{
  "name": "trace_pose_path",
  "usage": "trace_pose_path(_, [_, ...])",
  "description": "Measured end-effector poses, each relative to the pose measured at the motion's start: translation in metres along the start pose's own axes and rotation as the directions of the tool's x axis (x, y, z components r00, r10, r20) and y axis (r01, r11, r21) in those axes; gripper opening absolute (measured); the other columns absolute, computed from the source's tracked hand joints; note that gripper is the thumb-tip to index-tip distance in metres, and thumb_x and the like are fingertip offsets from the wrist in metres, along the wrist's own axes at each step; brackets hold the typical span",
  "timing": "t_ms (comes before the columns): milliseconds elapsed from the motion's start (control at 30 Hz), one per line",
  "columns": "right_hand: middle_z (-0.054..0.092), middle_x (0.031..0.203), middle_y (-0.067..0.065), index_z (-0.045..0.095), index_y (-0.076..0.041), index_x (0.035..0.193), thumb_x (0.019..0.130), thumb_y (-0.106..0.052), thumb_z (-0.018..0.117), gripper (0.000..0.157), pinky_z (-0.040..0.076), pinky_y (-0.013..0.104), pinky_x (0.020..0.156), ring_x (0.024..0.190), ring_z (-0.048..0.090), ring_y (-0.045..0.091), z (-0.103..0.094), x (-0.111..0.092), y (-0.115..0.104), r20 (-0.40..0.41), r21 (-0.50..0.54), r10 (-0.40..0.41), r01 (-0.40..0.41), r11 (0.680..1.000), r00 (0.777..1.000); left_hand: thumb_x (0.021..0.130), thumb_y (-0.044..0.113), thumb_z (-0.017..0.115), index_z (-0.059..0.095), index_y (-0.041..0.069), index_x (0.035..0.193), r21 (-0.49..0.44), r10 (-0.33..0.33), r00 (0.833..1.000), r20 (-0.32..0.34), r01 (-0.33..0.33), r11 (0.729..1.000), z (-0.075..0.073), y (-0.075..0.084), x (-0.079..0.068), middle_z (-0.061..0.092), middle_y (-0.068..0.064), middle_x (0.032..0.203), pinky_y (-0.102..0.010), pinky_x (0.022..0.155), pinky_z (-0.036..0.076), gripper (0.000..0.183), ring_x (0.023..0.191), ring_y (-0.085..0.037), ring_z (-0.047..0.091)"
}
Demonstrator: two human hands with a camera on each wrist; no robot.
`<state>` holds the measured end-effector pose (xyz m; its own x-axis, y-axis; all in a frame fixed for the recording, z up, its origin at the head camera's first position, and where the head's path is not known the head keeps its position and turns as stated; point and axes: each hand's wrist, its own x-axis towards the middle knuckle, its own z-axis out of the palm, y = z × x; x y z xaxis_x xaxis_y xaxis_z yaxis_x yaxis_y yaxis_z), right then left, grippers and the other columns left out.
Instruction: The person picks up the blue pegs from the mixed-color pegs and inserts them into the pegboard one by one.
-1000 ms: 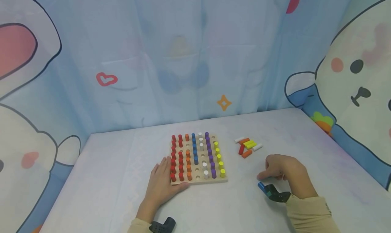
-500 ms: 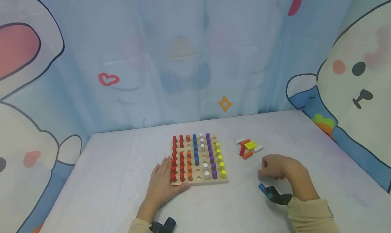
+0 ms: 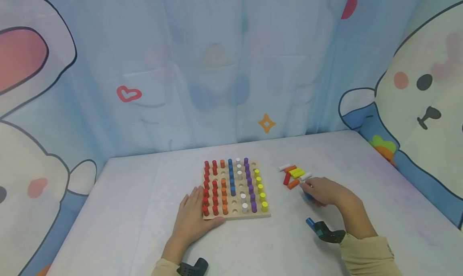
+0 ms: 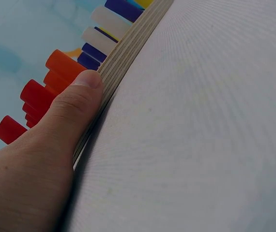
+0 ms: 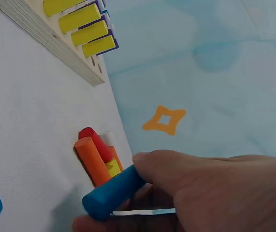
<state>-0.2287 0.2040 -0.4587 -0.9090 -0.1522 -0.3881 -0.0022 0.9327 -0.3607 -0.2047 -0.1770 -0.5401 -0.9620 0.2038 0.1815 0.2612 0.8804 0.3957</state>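
Observation:
A square wooden pegboard [image 3: 235, 216] holds rows of red, orange, blue, white, purple and yellow pegs. Along its left side lie the straight fingers of my left hand [image 3: 189, 219]; the thumb touches the front edge, as the left wrist view also shows. My right hand [image 3: 327, 191] is over the table, right of the board. Between its thumb and fingers it pinches a blue peg [image 5: 114, 193], mostly hidden in the head view. A second blue peg [image 3: 310, 223] lies on the table below that hand, near the wrist camera.
Just beyond my right hand lies a loose pile of pegs: a red peg [image 3: 287, 178], orange pegs [image 3: 293, 183], yellow pegs [image 3: 297, 172] and white pegs [image 3: 306, 175]. Some holes in the board [image 3: 234, 202] are bare. A printed curtain [image 3: 217, 107] hangs behind the white table.
My right hand has lifted and shifted a little away from me, toward the pile, and a blue peg now shows in its fingers. The left hand stays on the board.

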Motion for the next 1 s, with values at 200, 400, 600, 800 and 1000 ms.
trace_pose_path(200, [0.054,0.072,0.005,0.06,0.001,0.104,0.1,-0.031,0.046,0.035,0.045,0.027,0.062,0.066,0.05,0.016,0.0,0.005,-0.001,-0.054,0.05,-0.034,0.036,0.998,0.998,0.067,0.083,0.054,0.025,0.005,0.15,0.005,0.001,1.0,-0.001,-0.001,1.0,0.0,0.0,0.0,0.031,-0.009,0.155,-0.049,0.118,0.019,0.118,0.145,-0.025,0.024])
trace_pose_path(400, [0.054,0.066,0.004,0.065,-0.001,0.107,0.098,-0.033,0.051,0.037,0.041,0.027,0.06,0.064,0.049,0.017,0.0,0.009,-0.005,-0.097,0.066,-0.023,0.029,0.997,0.995,0.067,0.084,0.054,0.025,0.005,0.15,0.004,0.002,1.0,-0.002,-0.002,1.0,0.001,0.0,0.0,0.031,-0.009,0.155,-0.049,0.118,0.019,0.118,0.145,-0.025,0.024])
trace_pose_path(600, [0.058,0.074,0.004,0.066,0.0,0.11,0.096,-0.032,0.054,0.037,0.045,0.027,0.063,0.07,0.05,0.017,0.001,0.011,-0.008,-0.115,0.067,-0.006,0.013,0.998,0.993,0.067,0.083,0.054,0.025,0.005,0.15,0.004,0.0,1.0,0.001,0.0,1.0,0.0,0.0,0.0,0.031,-0.009,0.155,-0.049,0.118,0.019,0.118,0.145,-0.025,0.024])
trace_pose_path(800, [0.062,0.082,0.005,0.065,0.0,0.11,0.095,-0.022,0.056,0.029,0.052,0.028,0.067,0.072,0.054,0.016,0.003,0.012,-0.013,-0.133,0.084,-0.038,0.05,0.995,0.99,0.067,0.084,0.053,0.025,0.005,0.15,0.012,0.001,1.0,0.001,-0.001,1.0,0.0,0.0,0.0,0.031,-0.009,0.155,-0.049,0.118,0.019,0.118,0.145,-0.025,0.024])
trace_pose_path(1000, [0.067,0.092,0.006,0.065,0.001,0.112,0.092,-0.015,0.06,0.026,0.058,0.031,0.073,0.073,0.057,0.013,0.003,0.012,-0.021,-0.179,0.077,-0.091,0.107,0.991,0.98,0.068,0.083,0.054,0.025,0.005,0.15,0.01,0.001,1.0,0.001,-0.001,1.0,0.0,0.0,0.0,0.031,-0.009,0.155,-0.049,0.118,0.02,0.117,0.145,-0.025,0.024])
